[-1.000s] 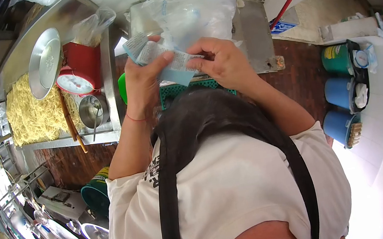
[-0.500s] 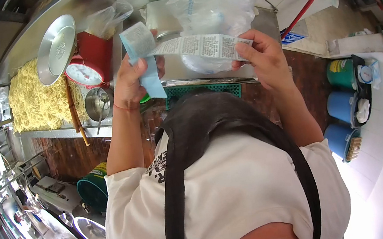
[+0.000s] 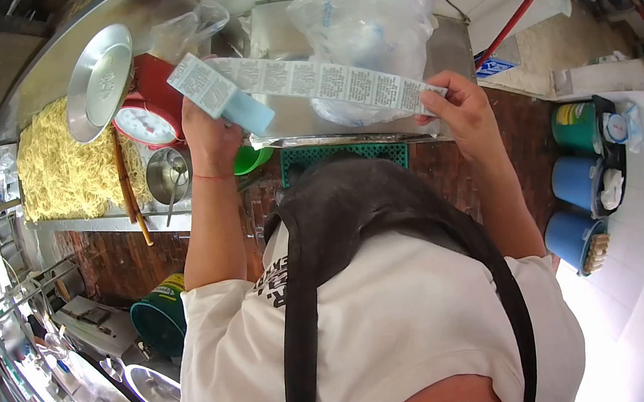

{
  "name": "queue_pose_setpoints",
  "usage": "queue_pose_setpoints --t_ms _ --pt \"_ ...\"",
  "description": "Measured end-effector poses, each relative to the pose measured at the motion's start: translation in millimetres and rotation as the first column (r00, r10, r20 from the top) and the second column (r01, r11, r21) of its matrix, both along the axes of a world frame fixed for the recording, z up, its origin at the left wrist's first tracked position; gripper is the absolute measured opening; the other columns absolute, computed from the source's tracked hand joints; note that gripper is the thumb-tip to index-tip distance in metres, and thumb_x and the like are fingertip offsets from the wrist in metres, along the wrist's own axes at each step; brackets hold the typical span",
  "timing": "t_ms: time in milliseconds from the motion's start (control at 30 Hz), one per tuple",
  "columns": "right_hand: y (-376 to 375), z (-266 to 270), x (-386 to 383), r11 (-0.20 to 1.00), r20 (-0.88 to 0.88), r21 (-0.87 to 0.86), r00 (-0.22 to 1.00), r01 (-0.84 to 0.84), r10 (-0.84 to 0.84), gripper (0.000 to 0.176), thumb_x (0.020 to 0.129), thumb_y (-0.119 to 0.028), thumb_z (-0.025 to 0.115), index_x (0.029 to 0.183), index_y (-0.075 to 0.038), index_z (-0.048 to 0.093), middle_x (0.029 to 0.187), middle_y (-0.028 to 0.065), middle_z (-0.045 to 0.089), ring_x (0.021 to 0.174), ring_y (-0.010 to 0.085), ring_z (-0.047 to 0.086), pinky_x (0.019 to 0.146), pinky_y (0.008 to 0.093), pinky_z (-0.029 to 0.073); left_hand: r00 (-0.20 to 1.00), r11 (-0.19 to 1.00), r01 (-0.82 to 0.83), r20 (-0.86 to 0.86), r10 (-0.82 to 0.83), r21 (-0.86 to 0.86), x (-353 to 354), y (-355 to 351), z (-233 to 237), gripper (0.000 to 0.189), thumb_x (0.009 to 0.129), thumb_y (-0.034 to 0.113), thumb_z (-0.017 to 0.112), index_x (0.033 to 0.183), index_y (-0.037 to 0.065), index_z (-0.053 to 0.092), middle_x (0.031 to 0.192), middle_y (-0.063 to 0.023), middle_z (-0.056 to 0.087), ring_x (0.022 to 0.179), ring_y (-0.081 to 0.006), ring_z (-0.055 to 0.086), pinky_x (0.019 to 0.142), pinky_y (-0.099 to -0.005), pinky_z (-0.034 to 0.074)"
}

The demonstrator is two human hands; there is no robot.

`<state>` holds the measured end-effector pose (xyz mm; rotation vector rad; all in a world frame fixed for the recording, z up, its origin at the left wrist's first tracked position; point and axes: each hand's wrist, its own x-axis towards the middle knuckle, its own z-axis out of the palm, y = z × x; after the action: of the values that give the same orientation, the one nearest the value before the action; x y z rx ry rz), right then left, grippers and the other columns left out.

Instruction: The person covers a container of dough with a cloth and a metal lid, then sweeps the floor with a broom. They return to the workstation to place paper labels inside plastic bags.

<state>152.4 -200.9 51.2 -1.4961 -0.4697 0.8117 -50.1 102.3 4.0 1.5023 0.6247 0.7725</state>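
Note:
A roll of printed labels (image 3: 200, 86) with a light-blue backing tail is held in my left hand (image 3: 210, 138), its fingers closed and partly hidden behind the roll. From the roll a long white label strip (image 3: 322, 82) stretches across to the right. My right hand (image 3: 458, 105) pinches the strip's free end between thumb and fingers. Below the strip, a clear plastic bag (image 3: 367, 22) with contents I cannot make out rests on the steel counter (image 3: 287, 128).
At left are a red dial scale (image 3: 153, 113) with a metal pan (image 3: 101, 80), a heap of yellow noodles (image 3: 66, 167), wooden sticks (image 3: 126, 179) and a small pot (image 3: 167, 177). A green crate (image 3: 344, 153) stands below the counter edge. Blue buckets (image 3: 574, 178) line the right wall.
My hands have moved apart, and a longer stretch of label strip now spans between them. My left hand has turned, tilting the roll and its blue tail.

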Motion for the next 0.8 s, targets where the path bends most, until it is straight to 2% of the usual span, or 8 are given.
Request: queue_pose_setpoints --t_ms 67,133,200,267,300,600,733,800 --pt "-8 -8 5 0.986 0.087 -0.148 0.992 -0.082 0.096 0.015 0.095 -0.010 0.068 0.102 0.003 0.065 0.087 0.0054 0.068 0.076 0.0106 0.062 0.071 0.0254 0.052 0.969 0.934 0.020 0.238 0.070 -0.356 3 -4 13 0.040 0.080 0.000 0.068 0.120 0.002 0.064 0.110 -0.0084 0.068 0.098 -0.0201 0.067 0.086 -0.0318 0.054" --pt "-8 -16 6 0.960 0.152 -0.244 0.972 -0.136 0.177 0.014 0.093 -0.010 0.068 0.101 0.002 0.065 0.085 0.0045 0.067 0.075 0.0100 0.061 0.070 0.0252 0.049 0.995 0.935 -0.043 -0.070 0.071 0.351 1 1 7 0.034 0.089 0.004 0.061 0.122 0.000 0.062 0.110 -0.0089 0.067 0.099 -0.0213 0.066 0.086 -0.0337 0.054" --pt "-8 -21 5 0.942 0.204 -0.291 0.950 -0.170 0.234 0.014 0.092 -0.010 0.069 0.100 0.001 0.065 0.083 0.0042 0.067 0.076 0.0097 0.060 0.069 0.0255 0.047 0.997 0.954 -0.051 -0.045 0.067 0.296 2 0 6 0.032 0.095 0.009 0.057 0.126 0.001 0.059 0.110 -0.0088 0.067 0.100 -0.0212 0.066 0.086 -0.0343 0.055" --pt "-10 -25 9 0.914 0.280 -0.345 0.906 -0.216 0.319 0.014 0.092 -0.010 0.069 0.099 0.001 0.065 0.083 0.0051 0.067 0.077 0.0101 0.060 0.070 0.0267 0.048 0.946 0.862 0.055 0.302 0.116 -0.503 9 -5 11 0.034 0.098 0.016 0.055 0.129 0.003 0.056 0.109 -0.0079 0.066 0.100 -0.0196 0.066 0.086 -0.0338 0.055" --pt "-12 -25 11 0.898 0.314 -0.372 0.878 -0.236 0.361 0.014 0.092 -0.011 0.069 0.099 0.001 0.065 0.083 0.0055 0.067 0.078 0.0103 0.060 0.070 0.0272 0.048 0.937 0.836 0.078 0.326 0.124 -0.543 8 -2 9 0.034 0.096 0.014 0.057 0.128 0.004 0.057 0.110 -0.0086 0.066 0.099 -0.0210 0.066 0.086 -0.0352 0.055" --pt "-44 -21 42 0.958 0.165 -0.278 0.978 -0.076 0.125 0.014 0.094 -0.006 0.065 0.107 0.001 0.063 0.086 0.0030 0.068 0.081 0.0091 0.062 0.074 0.0248 0.048 0.848 0.711 0.465 0.496 -0.186 -0.528 -22 28 4 0.048 0.072 0.009 0.080 0.117 0.006 0.062 0.116 -0.0142 0.065 0.101 -0.0283 0.065 0.086 -0.0411 0.056" --pt "-54 -17 50 0.956 0.174 -0.292 0.980 -0.040 0.095 0.014 0.094 -0.005 0.065 0.107 0.000 0.063 0.087 0.0026 0.068 0.080 0.0081 0.061 0.075 0.0249 0.048 0.819 0.723 0.528 0.491 -0.296 -0.446 -28 34 -1 0.060 0.081 0.043 0.083 0.120 0.006 0.059 0.117 -0.0138 0.065 0.098 -0.0249 0.067 0.078 -0.0375 0.058" --pt "-61 -12 52 0.949 0.193 -0.314 0.978 -0.015 0.080 0.013 0.094 -0.004 0.064 0.107 0.000 0.063 0.087 0.0025 0.068 0.079 0.0079 0.061 0.075 0.0248 0.048 0.931 0.830 0.336 0.292 -0.221 -0.444 -27 34 1 0.062 0.084 0.052 0.078 0.121 0.006 0.057 0.120 -0.0149 0.065 0.098 -0.0244 0.068 0.076 -0.0364 0.059"
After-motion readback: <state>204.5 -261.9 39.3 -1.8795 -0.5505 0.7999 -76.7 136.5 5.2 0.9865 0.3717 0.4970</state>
